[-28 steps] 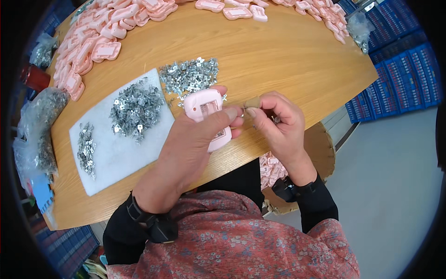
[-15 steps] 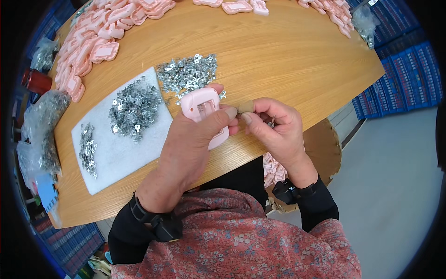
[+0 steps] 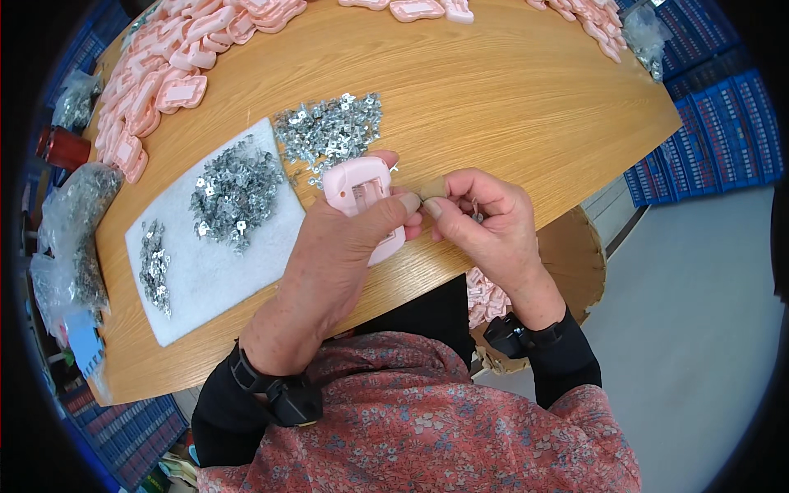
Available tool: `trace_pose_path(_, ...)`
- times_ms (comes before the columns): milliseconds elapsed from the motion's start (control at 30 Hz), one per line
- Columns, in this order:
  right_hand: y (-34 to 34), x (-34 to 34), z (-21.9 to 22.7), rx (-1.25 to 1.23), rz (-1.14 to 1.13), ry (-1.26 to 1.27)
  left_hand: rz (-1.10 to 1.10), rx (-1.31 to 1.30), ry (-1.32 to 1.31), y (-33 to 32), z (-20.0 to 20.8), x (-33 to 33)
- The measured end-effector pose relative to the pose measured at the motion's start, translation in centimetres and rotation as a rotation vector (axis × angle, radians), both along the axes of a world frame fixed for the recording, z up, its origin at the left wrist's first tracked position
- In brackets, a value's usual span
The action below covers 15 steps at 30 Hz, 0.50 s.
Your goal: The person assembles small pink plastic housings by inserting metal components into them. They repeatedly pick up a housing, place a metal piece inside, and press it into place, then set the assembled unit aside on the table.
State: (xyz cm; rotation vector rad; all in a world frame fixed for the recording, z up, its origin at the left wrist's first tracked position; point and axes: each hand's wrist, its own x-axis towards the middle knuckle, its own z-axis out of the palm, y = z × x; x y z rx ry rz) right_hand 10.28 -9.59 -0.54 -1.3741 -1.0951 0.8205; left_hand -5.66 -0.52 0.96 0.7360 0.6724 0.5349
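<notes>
Left hand [image 3: 333, 246]: grips a pink plastic casing [image 3: 339, 182], thumb across its face.
Right hand [image 3: 500, 222]: thumb and index finger, in a tan finger cover [image 3: 435, 189], pinch a small dark part [image 3: 422, 200], too tiny to identify.
Casing's place: above the tabletop [image 3: 518, 99], near its front edge.
Silvery metal clips [image 3: 237, 189]: heaped on a white pad [image 3: 209, 283].

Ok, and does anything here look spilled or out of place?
Mildly. One pile of metal pieces lies on the bare wooden table, past the white mat, while other piles sit on it; that could be deliberate. The brown container has a ragged rim, perhaps torn. The pink case in the left hand shows no obvious damage.
</notes>
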Motion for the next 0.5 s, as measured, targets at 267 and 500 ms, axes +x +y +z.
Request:
trace_pose_path(267, -0.1, 0.28, 0.1, -0.06, -0.015, -0.034, -0.016, 0.039, 0.01, -0.13, -0.29, -0.12)
trace_pose_path(500, -0.05, 0.11, 0.23, -0.036, 0.008, 0.017, -0.02, 0.058, 0.015, -0.15, -0.48, -0.11)
